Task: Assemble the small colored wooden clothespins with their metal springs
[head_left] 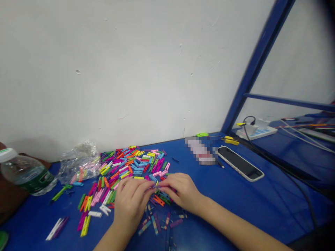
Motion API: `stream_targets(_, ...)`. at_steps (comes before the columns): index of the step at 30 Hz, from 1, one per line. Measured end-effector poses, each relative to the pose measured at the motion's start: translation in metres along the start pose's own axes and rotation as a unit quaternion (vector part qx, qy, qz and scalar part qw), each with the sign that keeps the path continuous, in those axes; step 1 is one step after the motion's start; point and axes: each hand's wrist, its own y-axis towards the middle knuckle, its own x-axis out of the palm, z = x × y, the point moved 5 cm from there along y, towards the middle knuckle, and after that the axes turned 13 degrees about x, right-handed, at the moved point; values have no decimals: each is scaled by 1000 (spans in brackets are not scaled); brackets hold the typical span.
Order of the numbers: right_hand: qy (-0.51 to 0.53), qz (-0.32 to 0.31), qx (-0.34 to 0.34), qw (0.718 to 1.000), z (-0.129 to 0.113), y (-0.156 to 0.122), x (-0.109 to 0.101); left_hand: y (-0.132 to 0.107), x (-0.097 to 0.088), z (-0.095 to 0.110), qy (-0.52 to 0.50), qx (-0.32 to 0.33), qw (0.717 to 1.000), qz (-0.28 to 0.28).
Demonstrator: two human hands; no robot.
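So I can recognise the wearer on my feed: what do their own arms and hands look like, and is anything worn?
The left hand and right hand are ungloved. Both forearms are bare as far as the picture shows, without sleeves. No watch or bracelet shows; the fingers are too small to judge for rings.

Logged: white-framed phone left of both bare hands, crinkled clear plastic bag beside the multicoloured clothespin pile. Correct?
Not left: the head view shows the white-framed phone to the right of the bare left hand and bare right hand. The crinkled clear plastic bag is beside the multicoloured clothespin pile.
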Motion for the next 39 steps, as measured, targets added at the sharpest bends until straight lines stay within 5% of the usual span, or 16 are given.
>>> stream_targets(39, -1, -6, 3, 1000, 1, 1, -1, -2, 6, -1, -22, -19, 999, -16)
